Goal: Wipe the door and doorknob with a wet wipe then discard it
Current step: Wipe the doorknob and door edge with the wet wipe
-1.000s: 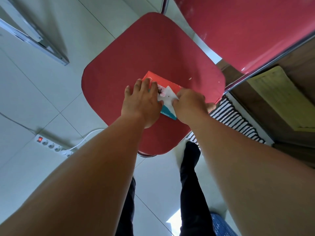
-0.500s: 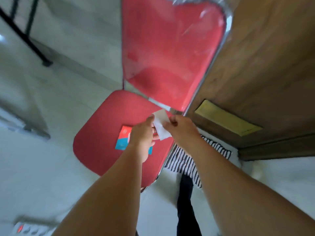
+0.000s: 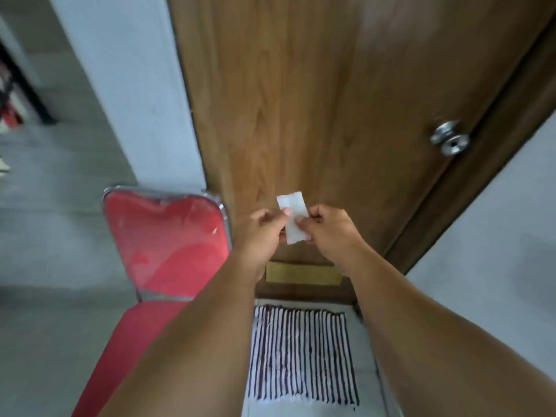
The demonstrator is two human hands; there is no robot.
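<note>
Where the chair was, both hands [image 3: 301, 230] now hold the wipe [image 3: 293, 218] before the door [image 3: 301, 100]

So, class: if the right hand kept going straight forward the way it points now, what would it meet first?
Most likely the wooden door. The right hand, pinching the wipe with the left hand, faces its lower panel; the gap between them is unclear.

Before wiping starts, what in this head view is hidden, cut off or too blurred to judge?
- Wet wipe: middle covered by left hand and right hand; wetness unreadable.
- Door: top cut by the frame edge; lower part hidden behind the forearms.
- Doorknob: motion-blurred, dirt not visible.
- Red chair: seat hidden by the left arm.
</note>
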